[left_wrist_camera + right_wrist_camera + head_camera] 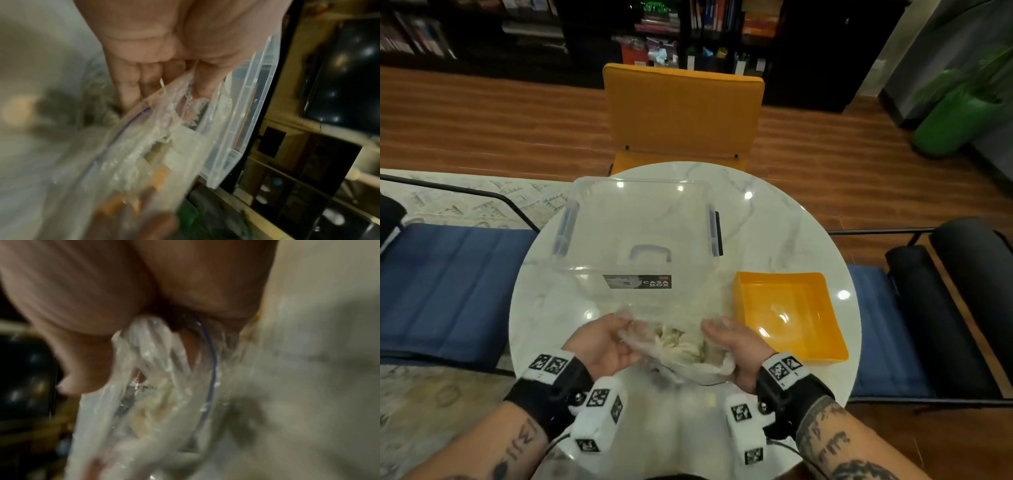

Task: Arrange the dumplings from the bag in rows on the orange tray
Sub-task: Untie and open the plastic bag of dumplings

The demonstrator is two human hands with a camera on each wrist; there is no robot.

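Observation:
A clear zip bag [688, 356] holding several pale dumplings [681, 342] sits at the near edge of the round table, between my two hands. My left hand [616, 339] pinches the bag's left rim, thumb against fingers on the plastic [185, 100]. On the other side my right hand [726, 339] grips the right rim, and crumpled plastic bunches in its palm [156, 340]. The bag's mouth is pulled apart, blue zip line [211, 363] showing. The orange tray [822, 346] lies to the right of the bag with nothing in it.
A clear lidded storage box [640, 222] with a "CASA BOX" label stands just behind the bag. The white marble table [774, 222] is small and round. An orange chair [681, 109] stands beyond it, and blue cushioned seats [448, 284] flank both sides.

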